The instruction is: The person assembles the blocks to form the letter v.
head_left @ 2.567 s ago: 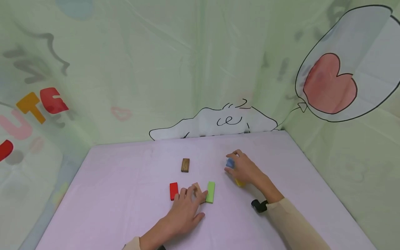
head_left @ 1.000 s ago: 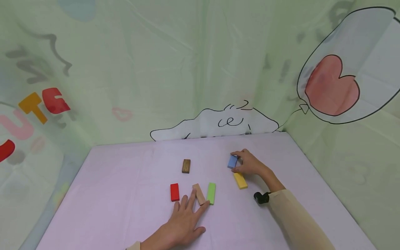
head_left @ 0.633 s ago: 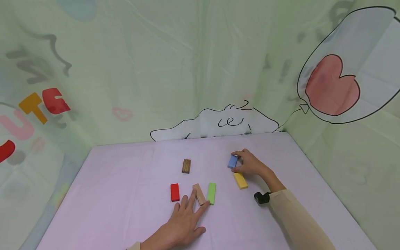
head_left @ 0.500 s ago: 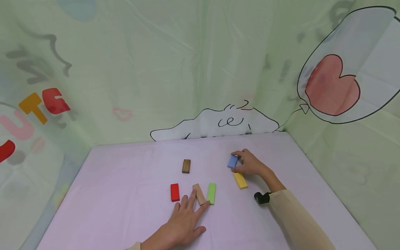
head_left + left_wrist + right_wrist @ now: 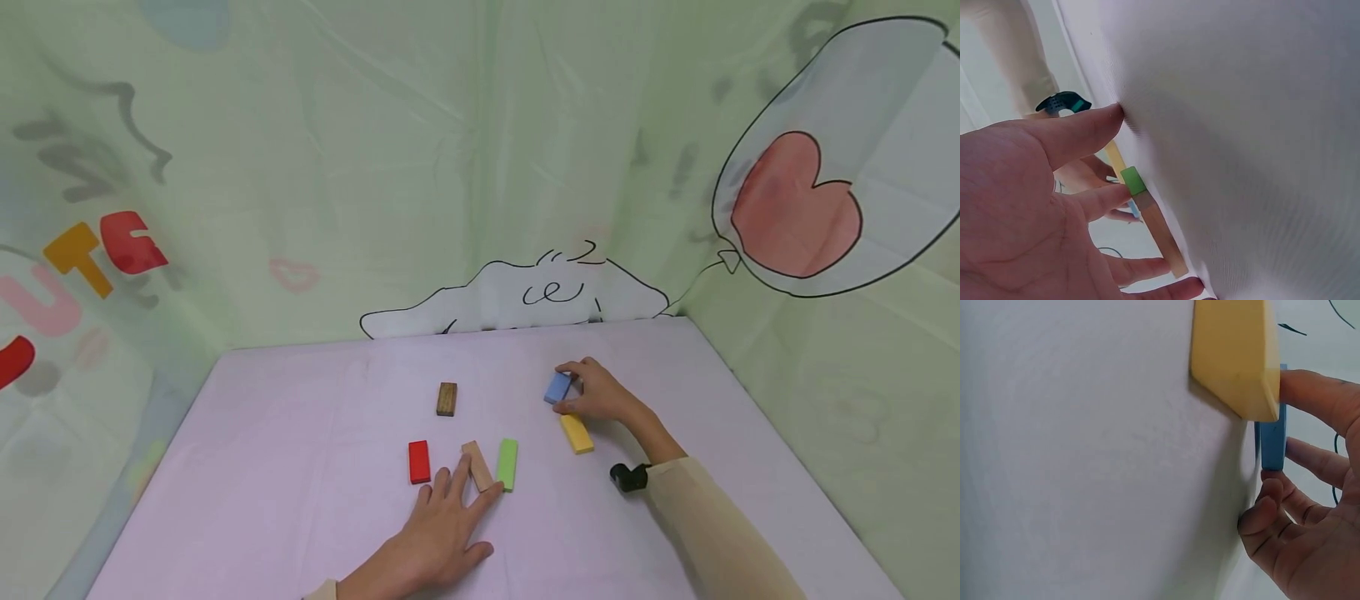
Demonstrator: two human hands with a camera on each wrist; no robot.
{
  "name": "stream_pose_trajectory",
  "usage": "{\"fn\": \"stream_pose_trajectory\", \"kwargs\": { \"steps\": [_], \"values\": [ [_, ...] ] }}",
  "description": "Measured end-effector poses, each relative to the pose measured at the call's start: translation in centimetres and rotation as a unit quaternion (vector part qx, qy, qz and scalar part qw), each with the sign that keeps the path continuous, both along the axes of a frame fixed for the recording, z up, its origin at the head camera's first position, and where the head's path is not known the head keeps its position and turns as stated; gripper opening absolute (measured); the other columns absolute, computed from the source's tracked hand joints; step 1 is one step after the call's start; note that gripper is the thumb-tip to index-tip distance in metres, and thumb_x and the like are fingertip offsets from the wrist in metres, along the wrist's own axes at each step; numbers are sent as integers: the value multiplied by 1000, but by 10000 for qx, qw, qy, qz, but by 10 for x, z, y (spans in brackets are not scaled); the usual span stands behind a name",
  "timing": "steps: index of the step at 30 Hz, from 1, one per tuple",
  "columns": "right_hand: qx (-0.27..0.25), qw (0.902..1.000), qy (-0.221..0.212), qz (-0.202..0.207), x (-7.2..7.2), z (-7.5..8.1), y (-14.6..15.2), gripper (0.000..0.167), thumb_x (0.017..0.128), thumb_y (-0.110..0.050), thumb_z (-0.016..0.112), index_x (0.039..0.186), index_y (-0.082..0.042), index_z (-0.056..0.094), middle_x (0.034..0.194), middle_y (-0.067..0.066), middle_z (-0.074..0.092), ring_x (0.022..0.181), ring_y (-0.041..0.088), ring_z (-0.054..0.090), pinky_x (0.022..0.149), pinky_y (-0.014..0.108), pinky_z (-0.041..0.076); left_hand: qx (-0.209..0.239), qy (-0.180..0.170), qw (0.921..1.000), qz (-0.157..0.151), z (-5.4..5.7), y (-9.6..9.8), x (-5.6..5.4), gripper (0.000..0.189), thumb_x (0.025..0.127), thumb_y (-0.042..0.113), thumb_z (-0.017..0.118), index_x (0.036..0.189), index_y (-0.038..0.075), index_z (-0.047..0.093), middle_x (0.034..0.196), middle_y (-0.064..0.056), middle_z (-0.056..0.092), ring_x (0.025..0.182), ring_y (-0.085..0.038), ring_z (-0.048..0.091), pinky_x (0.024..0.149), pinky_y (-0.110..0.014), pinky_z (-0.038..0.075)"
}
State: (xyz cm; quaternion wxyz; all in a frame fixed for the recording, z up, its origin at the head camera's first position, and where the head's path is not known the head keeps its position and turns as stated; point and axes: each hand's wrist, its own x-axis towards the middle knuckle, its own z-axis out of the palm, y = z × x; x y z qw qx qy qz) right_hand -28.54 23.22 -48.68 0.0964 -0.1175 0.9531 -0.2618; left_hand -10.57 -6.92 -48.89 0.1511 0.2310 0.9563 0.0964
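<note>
My left hand [image 5: 441, 532] lies with spread, straight fingers at the front of the table. One fingertip touches the tan wooden block [image 5: 478, 467], and another meets the near end of the green block [image 5: 507, 464]. A red block [image 5: 419, 462] lies just left of those fingertips. Farther right, my right hand [image 5: 600, 395] pinches the blue block [image 5: 557, 387] at its ends between thumb and fingers. Close below that hand is the yellow block [image 5: 577, 434], flat on the table; in the right wrist view the yellow block [image 5: 1235, 356] partly covers the blue block [image 5: 1274, 437].
A dark brown wooden block [image 5: 446, 399] lies farther back, left of the middle. The table [image 5: 262, 467] has a pale lilac cover. Printed light-green curtains [image 5: 337, 167] hang behind it and at both sides.
Over the earlier frames my right hand shifted slightly right, uncovering the yellow block, and my left fingers straightened. In the last half second almost nothing moved; the blue block has barely shifted left.
</note>
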Motion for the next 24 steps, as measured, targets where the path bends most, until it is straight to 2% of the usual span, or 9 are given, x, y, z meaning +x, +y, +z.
{"fn": "stream_pose_trajectory", "kwargs": {
  "steps": [6, 13, 24],
  "values": [
    [-20, 9999, 156, 13, 2, 1, -4, 72, 86, -27, 87, 148, -3, 58, 131, 25, 59, 114, 35, 60, 102, 53, 55, 135, 60, 9999, 8, 3, -1, -2, 70, 95, 49, 73, 159, 46, 43, 173, -13, 27, 136, -35, 40, 110, -60, 44],
    [-69, 9988, 410, 272, 4, 8, -13, 73, 84, -27, 90, 147, -4, 59, 130, 24, 59, 106, 32, 59, 93, 47, 55, 248, 174, 9995, 25, 7, -2, -4, 63, 96, 46, 73, 154, 46, 50, 168, -13, 34, 133, -33, 41, 104, -56, 45],
    [-384, 9981, 7, 472, 16, 13, -32, 73, 84, -27, 91, 148, -9, 60, 134, 20, 57, 107, 31, 58, 92, 42, 58, 416, 98, 9990, 133, 6, -2, -8, 56, 96, 46, 72, 150, 48, 55, 166, -13, 36, 134, -34, 41, 100, -56, 40]
  ]
}}
